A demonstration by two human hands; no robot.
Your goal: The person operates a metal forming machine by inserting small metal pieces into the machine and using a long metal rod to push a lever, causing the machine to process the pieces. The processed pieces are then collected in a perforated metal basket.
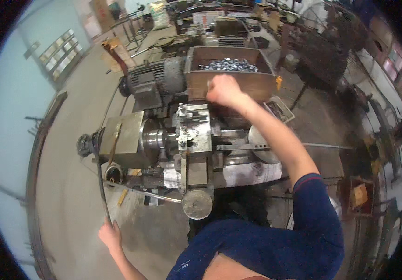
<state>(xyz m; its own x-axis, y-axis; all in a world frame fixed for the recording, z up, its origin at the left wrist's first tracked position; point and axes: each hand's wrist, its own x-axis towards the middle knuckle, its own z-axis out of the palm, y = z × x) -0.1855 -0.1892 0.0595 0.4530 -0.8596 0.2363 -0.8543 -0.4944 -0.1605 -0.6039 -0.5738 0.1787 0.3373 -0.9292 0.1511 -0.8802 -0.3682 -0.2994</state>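
At the lower left, my left hand [111,234] is closed round the lower end of a long dark lever [102,189], which runs up beside the headstock [125,135] of a small metal lathe. My right arm reaches forward over the machine. My right hand [224,90] is closed in front of a brown box [231,80] holding a heap of small shiny metal parts [229,65]. Whatever its fingers pinch is too small and blurred to name. Below that hand sits the lathe's tool slide [195,133], to the right of the chuck [152,139].
An electric motor [156,79] stands behind the headstock. A round handwheel [197,204] juts toward me at the front. Beneath it runs a shiny rod [156,196]. A large dark fan [334,51] stands at the back right, and a box [362,196] lies at the right.
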